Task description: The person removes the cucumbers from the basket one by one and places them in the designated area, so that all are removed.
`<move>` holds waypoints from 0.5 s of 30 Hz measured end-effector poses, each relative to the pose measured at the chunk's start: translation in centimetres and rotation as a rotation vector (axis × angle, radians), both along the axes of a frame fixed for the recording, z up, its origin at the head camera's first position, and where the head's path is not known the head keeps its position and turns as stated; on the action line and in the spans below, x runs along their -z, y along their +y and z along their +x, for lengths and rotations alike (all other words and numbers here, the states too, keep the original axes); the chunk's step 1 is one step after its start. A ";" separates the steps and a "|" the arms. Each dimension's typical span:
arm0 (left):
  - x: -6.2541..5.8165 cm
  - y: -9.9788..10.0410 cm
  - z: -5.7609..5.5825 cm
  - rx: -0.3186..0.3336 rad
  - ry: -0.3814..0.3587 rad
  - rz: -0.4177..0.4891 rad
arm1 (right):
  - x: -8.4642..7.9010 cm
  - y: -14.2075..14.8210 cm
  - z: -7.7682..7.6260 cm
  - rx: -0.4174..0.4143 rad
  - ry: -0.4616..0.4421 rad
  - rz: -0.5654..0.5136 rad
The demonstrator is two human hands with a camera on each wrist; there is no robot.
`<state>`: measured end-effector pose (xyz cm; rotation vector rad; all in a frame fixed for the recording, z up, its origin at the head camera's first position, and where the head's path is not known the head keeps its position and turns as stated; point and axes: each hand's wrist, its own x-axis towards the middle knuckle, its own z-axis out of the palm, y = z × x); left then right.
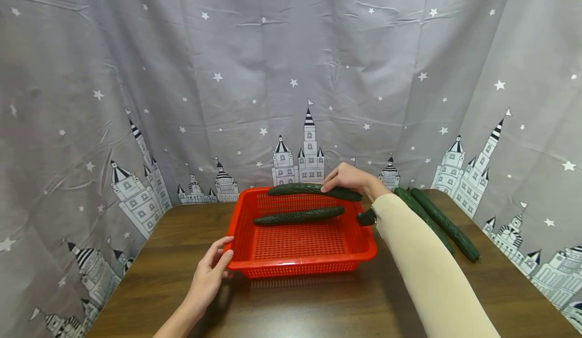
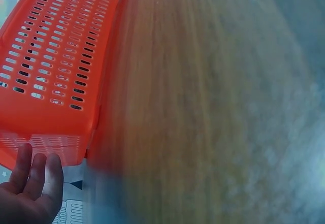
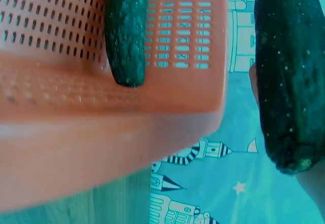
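A red plastic basket [image 1: 302, 264] with slotted walls stands on the table. My left hand [image 1: 210, 269] grips its left rim near the front corner, thumb on top and fingers outside; the left wrist view shows those fingers [image 2: 36, 176] against the basket's end wall. Over the basket's back rim, my right hand [image 1: 347, 176] holds a dark green cucumber [image 1: 293, 189] from above, pinched near its middle. That cucumber [image 3: 292, 76] fills the right side of the right wrist view. Inside the basket lies another cucumber [image 1: 297, 215], lengthwise toward the back wall.
Two more cucumbers, a nearer one [image 1: 425, 219] and a farther one [image 1: 447, 225], lie side by side on the wooden table [image 1: 182, 242], right of the basket. A grey curtain [image 1: 254, 75] printed with castles and stars hangs behind the table and along both sides.
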<state>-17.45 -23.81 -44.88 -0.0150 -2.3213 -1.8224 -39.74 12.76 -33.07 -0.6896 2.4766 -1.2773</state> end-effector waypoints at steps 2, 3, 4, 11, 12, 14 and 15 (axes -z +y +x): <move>0.0 0.0 0.0 -0.001 -0.004 0.004 | -0.1 0.5 -0.1 0.008 0.009 0.006; 0.0 0.0 0.0 -0.001 -0.005 0.005 | -0.2 0.8 -0.1 0.013 0.009 0.009; 0.0 0.0 0.0 -0.002 -0.006 0.005 | -0.3 1.1 -0.1 0.017 0.012 0.011; 0.0 0.0 0.0 0.000 -0.005 0.002 | -1.0 3.1 -0.1 0.055 0.033 0.012; 0.0 -0.1 0.0 0.000 -0.005 0.002 | -1.1 3.4 -0.1 0.065 0.030 0.012; 0.0 -0.1 0.0 0.000 -0.002 0.001 | -1.4 4.0 0.1 0.080 0.033 0.017; 0.0 -0.1 0.0 0.001 -0.002 0.001 | -1.6 4.3 0.2 0.088 0.038 0.023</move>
